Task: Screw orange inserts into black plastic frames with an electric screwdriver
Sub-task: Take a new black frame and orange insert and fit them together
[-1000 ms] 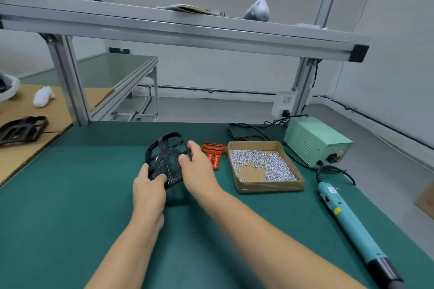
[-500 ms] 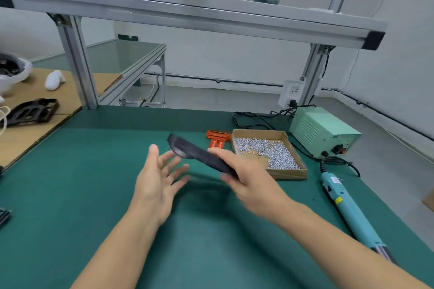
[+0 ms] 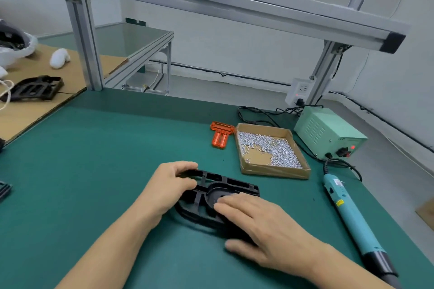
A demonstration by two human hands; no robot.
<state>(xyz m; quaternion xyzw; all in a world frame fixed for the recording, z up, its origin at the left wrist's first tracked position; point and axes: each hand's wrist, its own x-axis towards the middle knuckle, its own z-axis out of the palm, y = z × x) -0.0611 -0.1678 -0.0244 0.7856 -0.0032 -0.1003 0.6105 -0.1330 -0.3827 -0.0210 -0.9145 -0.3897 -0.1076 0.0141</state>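
Observation:
A black plastic frame [image 3: 212,191] lies flat on the green mat, ribbed side up, in the middle of the table. My left hand [image 3: 170,185] grips its left end, fingers curled over the rim. My right hand [image 3: 260,225] rests flat on the frame's near right part with fingers straight. An orange insert [image 3: 220,134] lies on the mat farther back, beside a cardboard tray of small silver screws [image 3: 285,172]. The teal electric screwdriver [image 3: 347,213] lies on the mat to the right, untouched.
A green power supply box [image 3: 328,132] with cables stands at the back right. Another black frame [image 3: 32,88] lies on cardboard at the left. An aluminium post [image 3: 85,40] and shelf beam [image 3: 211,0] rise at the table's back.
The frame was lifted and turned over in my right hand, then set flat on the mat nearer to me. My left hand went from spread free to gripping its left end.

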